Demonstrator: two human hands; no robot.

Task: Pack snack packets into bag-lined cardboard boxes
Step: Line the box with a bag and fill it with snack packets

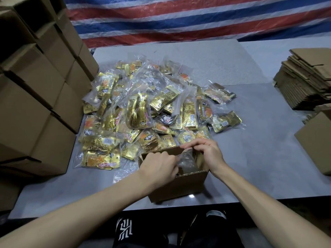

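One open cardboard box (177, 183) sits at lower centre of frame, on the near edge of the grey table (259, 158), right in front of the packet heap. Clear plastic bag (186, 161) is inside it, bunched up and rising to about the rim. Left hand (159, 167) is over the box's left side, fingers curled down into the opening and gripping the bag. Right hand (206, 151) is at the far right corner, thumb and fingers pinching the bag's top edge by the far rim. Forearms come in from both bottom corners. Big heap of gold-foil snack packets (152, 111), many in clear zip bags, fills centre frame and touches the box's far side; a few lie looser at the heap's right edge. Left of frame: assembled boxes (35, 104) stacked several high, right against the heap. Upper right: stack of flattened cardboard blanks (308, 81). Below it, at the right edge, another box (318, 140), partly cut off. Red, white and blue striped tarp (179, 15) across the top. Bottom centre: dark trousers (124, 230) with a white logo.
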